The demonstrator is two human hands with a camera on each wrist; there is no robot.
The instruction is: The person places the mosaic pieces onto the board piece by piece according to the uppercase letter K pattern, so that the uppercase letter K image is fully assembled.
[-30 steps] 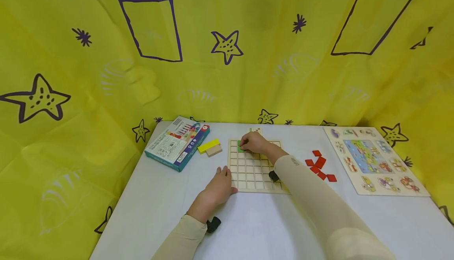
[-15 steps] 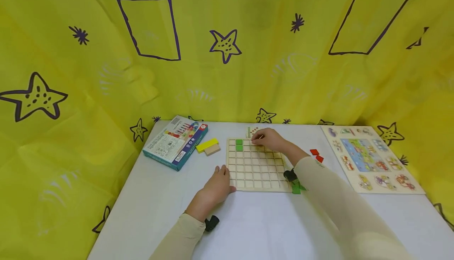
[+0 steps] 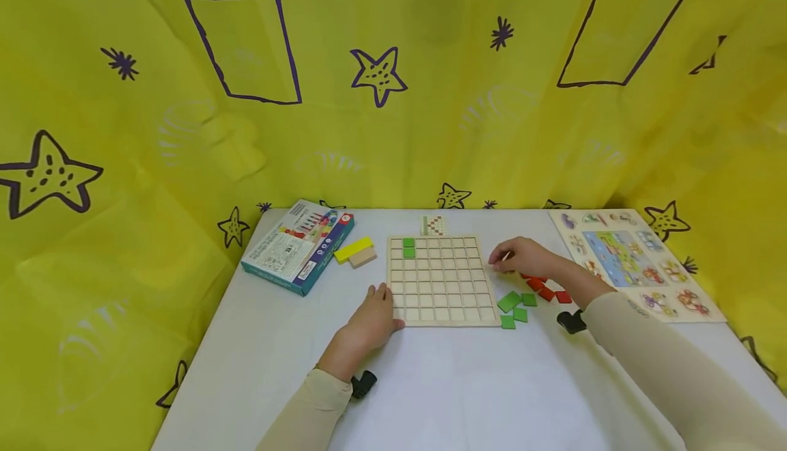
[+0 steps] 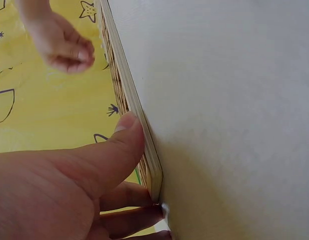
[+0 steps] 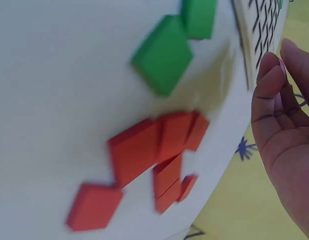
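Two bare hands work at one wooden grid board point(image 3: 439, 285) on a white table point(image 3: 443, 383); the left hand point(image 3: 370, 324) grips its near left corner, while the right hand point(image 3: 525, 257), fingers bent and tips close together, hovers just off the right edge, though whether it pinches anything cannot be told; two green tiles point(image 3: 408, 242) sit in the second column, top two rows; at least four loose green tiles point(image 3: 520, 314) lie beside the board's lower right; one yellow block point(image 3: 354, 250), one beige block point(image 3: 363, 257) and one box point(image 3: 299, 246) stand to the left, one patterned card point(image 3: 433, 225) lies behind, one picture puzzle point(image 3: 621, 256) to the right; the right wrist view shows seven red tiles point(image 5: 134, 150), some of them hidden by the right hand in the head view; the left wrist view alone reveals the thumb point(image 4: 127, 140) pressed against the board's layered edge.
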